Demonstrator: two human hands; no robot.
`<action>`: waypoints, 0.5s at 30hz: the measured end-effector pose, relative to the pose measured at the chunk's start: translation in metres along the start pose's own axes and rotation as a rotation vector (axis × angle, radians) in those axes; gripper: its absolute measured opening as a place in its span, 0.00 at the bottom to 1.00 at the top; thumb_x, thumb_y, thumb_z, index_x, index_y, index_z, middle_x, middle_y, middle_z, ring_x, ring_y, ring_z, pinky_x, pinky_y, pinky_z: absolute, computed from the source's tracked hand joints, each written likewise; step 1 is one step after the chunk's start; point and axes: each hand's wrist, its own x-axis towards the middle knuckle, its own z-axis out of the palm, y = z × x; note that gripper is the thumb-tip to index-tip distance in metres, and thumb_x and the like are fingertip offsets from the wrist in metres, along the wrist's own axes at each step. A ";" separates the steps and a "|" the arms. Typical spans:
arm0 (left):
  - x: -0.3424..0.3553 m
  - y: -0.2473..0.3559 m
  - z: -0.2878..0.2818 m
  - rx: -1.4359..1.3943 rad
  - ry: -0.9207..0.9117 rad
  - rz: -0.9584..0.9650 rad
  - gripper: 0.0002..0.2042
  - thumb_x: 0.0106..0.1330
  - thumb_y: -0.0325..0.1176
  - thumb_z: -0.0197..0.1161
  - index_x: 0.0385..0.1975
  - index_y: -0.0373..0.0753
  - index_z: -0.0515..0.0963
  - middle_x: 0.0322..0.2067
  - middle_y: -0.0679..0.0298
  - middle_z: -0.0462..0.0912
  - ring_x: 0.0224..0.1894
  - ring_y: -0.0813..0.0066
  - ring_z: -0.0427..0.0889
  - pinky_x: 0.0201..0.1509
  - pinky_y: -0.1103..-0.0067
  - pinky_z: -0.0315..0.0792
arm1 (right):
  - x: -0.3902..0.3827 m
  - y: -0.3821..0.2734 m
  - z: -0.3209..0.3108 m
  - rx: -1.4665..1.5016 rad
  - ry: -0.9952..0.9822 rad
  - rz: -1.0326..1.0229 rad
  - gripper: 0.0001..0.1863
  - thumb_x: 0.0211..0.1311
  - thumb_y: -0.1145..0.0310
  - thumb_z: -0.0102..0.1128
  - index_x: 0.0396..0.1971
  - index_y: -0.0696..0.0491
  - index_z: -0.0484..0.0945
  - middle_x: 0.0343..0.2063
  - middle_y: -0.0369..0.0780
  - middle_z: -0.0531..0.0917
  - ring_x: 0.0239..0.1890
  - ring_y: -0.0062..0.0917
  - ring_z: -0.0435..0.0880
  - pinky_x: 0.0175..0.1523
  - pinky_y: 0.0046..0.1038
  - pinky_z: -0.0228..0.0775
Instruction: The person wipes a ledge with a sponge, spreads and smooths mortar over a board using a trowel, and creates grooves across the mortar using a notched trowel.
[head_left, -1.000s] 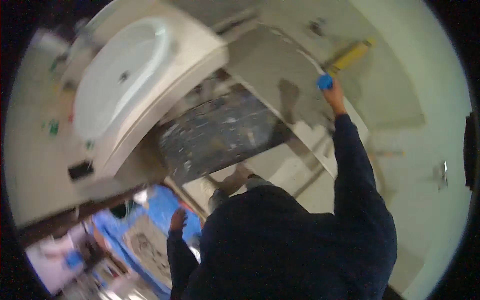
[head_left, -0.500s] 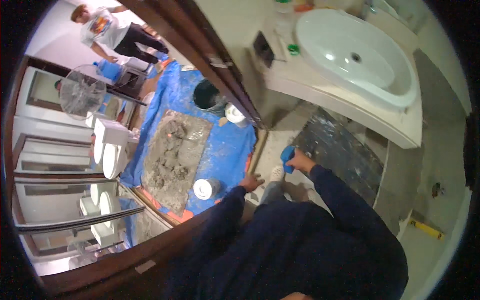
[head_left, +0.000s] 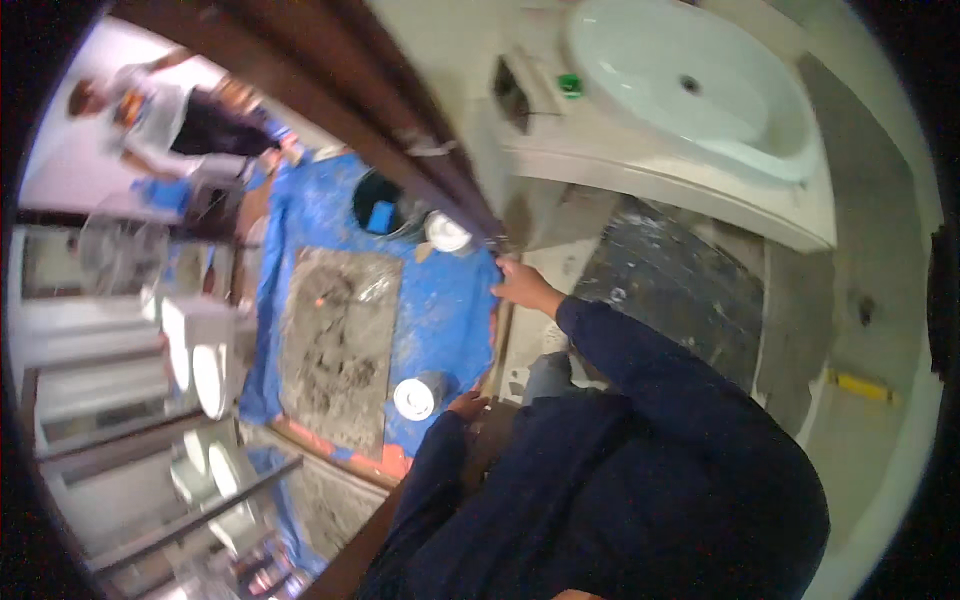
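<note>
My right hand (head_left: 523, 284) reaches forward beside the brown door frame (head_left: 420, 130), fingers apart and nothing in them. Beyond it, a blue block (head_left: 380, 216) shows over or in a dark bucket (head_left: 360, 196), next to a white lidded pail (head_left: 447, 232). My left hand (head_left: 468, 404) is low at the doorway, fingers loosely apart, near another white pail (head_left: 414, 399). Past the threshold, a blue tarp (head_left: 440, 330) carries a board of grey mortar (head_left: 340, 360). A dark speckled panel (head_left: 670, 290) lies below the counter on my right.
A white oval basin (head_left: 720, 130) sits on the counter. Another person (head_left: 150, 115) stands at upper left near a fan (head_left: 120, 255) and toilets (head_left: 205, 380). A yellow tool (head_left: 860, 385) lies at right; the dark door edge borders my left side.
My right hand has moved forward and let go of the blue block, which now shows at the bucket. My left hand has moved down and left. The earliest view faced more toward the shower floor.
</note>
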 end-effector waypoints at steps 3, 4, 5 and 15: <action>0.029 -0.079 0.021 0.614 0.059 0.276 0.16 0.59 0.37 0.54 0.48 0.49 0.73 0.47 0.53 0.74 0.47 0.52 0.76 0.48 0.62 0.72 | -0.106 0.050 -0.060 -0.221 0.013 0.185 0.31 0.50 0.60 0.62 0.54 0.59 0.68 0.50 0.50 0.75 0.53 0.38 0.73 0.55 0.33 0.66; 0.035 -0.085 0.008 0.661 0.103 0.380 0.14 0.59 0.37 0.53 0.46 0.49 0.75 0.44 0.53 0.75 0.46 0.51 0.76 0.47 0.61 0.72 | -0.147 0.084 -0.089 -0.216 0.080 0.268 0.28 0.51 0.58 0.60 0.52 0.56 0.71 0.48 0.49 0.76 0.51 0.40 0.75 0.54 0.35 0.66; 0.054 -0.080 -0.010 0.567 0.211 0.551 0.13 0.60 0.36 0.52 0.44 0.48 0.75 0.42 0.52 0.76 0.44 0.50 0.76 0.45 0.61 0.72 | -0.201 0.140 -0.126 -0.417 0.214 0.243 0.25 0.53 0.60 0.59 0.51 0.55 0.72 0.48 0.48 0.76 0.52 0.38 0.74 0.54 0.36 0.65; 0.168 0.025 -0.082 0.443 -0.287 0.336 0.15 0.66 0.42 0.48 0.48 0.43 0.72 0.34 0.64 0.78 0.34 0.67 0.77 0.30 0.66 0.73 | -0.633 0.186 -0.138 -0.214 1.103 1.255 0.18 0.50 0.59 0.56 0.31 0.61 0.76 0.27 0.48 0.81 0.29 0.39 0.82 0.34 0.37 0.73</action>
